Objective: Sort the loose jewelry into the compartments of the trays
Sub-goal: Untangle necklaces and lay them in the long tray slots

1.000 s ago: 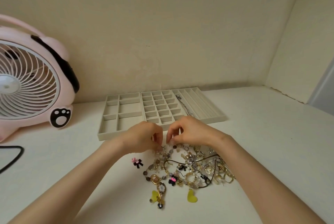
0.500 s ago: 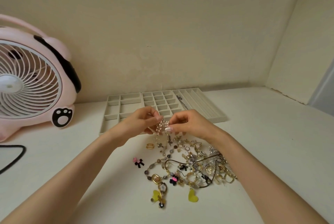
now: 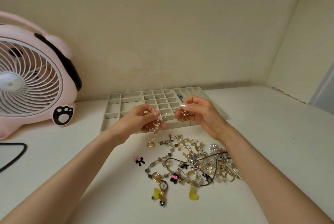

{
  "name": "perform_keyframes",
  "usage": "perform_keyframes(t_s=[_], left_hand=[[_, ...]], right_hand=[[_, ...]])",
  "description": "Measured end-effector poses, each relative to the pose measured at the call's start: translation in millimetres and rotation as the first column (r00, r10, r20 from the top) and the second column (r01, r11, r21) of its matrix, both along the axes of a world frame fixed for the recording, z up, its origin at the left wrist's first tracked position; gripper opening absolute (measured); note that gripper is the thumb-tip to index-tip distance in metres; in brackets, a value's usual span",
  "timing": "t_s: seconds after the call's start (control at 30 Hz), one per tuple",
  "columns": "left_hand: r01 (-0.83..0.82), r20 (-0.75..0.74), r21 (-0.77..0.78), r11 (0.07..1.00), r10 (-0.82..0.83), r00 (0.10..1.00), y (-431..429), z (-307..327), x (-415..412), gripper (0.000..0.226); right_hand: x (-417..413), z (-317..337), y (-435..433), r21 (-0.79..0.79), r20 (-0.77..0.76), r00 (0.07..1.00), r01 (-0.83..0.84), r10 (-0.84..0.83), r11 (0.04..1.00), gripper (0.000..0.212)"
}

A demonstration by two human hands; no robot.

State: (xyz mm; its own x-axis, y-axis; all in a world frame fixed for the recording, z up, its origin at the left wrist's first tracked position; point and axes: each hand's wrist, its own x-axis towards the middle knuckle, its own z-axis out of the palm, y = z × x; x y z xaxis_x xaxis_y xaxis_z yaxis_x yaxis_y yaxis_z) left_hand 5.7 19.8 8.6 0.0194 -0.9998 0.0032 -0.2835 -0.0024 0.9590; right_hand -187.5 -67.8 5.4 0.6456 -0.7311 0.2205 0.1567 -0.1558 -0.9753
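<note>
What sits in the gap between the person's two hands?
In the head view, a pearl strand spans the gap. The left hand pinches one end and the right hand the other, with the trays behind it.

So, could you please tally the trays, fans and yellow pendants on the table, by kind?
Trays: 3
Fan: 1
Yellow pendants: 2
Total: 6

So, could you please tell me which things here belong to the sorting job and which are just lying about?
Job: pearl strand, pinched by left hand and right hand; jewelry pile; trays.
Lying about: pink fan; black cable.
</note>
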Motion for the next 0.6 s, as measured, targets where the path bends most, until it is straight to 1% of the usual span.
perform_keyframes(t_s=[0.13,0.27,0.3,0.4,0.47,0.6], left_hand=[[0.011,0.049,0.002,1.0,-0.011,0.999,1.3,-0.3,-2.2,0.015],[0.045,0.119,-0.041,0.998,-0.04,0.992,2.0,-0.2,-2.5,0.031],[0.059,0.153,-0.057,0.997,-0.05,0.987,2.2,-0.4,-2.7,0.031],[0.06,0.246,-0.101,0.993,-0.033,0.969,0.6,-3.0,-2.6,0.02],[0.022,0.239,-0.122,0.992,0.008,0.971,-2.2,-5.0,-2.0,0.018],[-0.012,0.129,-0.163,0.987,0.033,0.991,-3.9,-3.8,-1.2,0.025]], right_hand=[[0.3,2.8,2.3,-0.001,0.022,1.0,0.016,-0.016,1.0,0.012],[0.5,5.3,3.8,-0.019,-0.001,0.998,0.056,-0.056,0.998,0.013],[0.3,5.7,3.8,-0.03,-0.013,0.998,0.065,-0.065,0.997,0.013],[-0.4,7.3,3.9,-0.068,-0.024,0.995,0.09,-0.092,0.994,0.01],[-0.9,8.2,4.0,-0.087,-0.026,0.993,0.114,-0.117,0.99,0.009],[-3.1,8.3,2.5,-0.093,-0.028,0.989,0.144,-0.147,0.985,0.005]])
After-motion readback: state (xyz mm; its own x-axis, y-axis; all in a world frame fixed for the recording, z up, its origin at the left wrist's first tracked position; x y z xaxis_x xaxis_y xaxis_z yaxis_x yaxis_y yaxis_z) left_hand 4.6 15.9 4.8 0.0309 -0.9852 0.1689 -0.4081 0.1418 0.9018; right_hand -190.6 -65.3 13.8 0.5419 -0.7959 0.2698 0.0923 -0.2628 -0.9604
